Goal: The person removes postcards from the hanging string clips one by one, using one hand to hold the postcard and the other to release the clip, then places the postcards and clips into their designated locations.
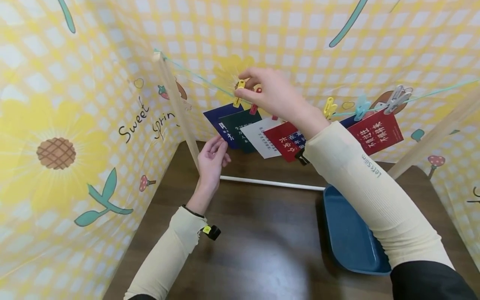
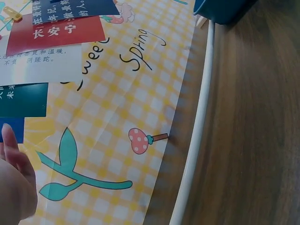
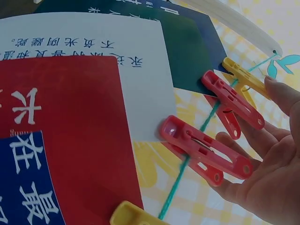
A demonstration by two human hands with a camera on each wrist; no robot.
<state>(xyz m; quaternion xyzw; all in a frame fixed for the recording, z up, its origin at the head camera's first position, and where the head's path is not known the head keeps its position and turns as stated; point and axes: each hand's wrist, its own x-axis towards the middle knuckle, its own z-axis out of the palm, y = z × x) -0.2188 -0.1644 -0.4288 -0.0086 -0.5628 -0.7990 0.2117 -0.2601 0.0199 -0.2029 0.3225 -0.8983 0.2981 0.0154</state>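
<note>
A green cord (image 1: 198, 76) carries a row of cards hung by plastic clothespins. At the left end, my right hand (image 1: 271, 89) pinches a yellow clothespin (image 1: 239, 92) at the top of a dark blue card (image 1: 218, 116). My left hand (image 1: 211, 158) holds that card by its lower edge, the fingertips partly hidden in the left wrist view. Beside it hang a dark green card (image 1: 236, 127), a white card (image 1: 258, 137) and a red card (image 1: 279, 139). Red clothespins, one red clothespin (image 3: 208, 147) nearest the right wrist camera, sit on the cord under my right palm.
Wooden posts, a left post (image 1: 174, 100) and a right post (image 1: 431, 135), hold the cord. A white rod (image 1: 270, 182) crosses low between them. A blue tray (image 1: 348, 237) stands on the brown table (image 1: 262, 241) under my right forearm. Another red card (image 1: 380, 131) hangs at right.
</note>
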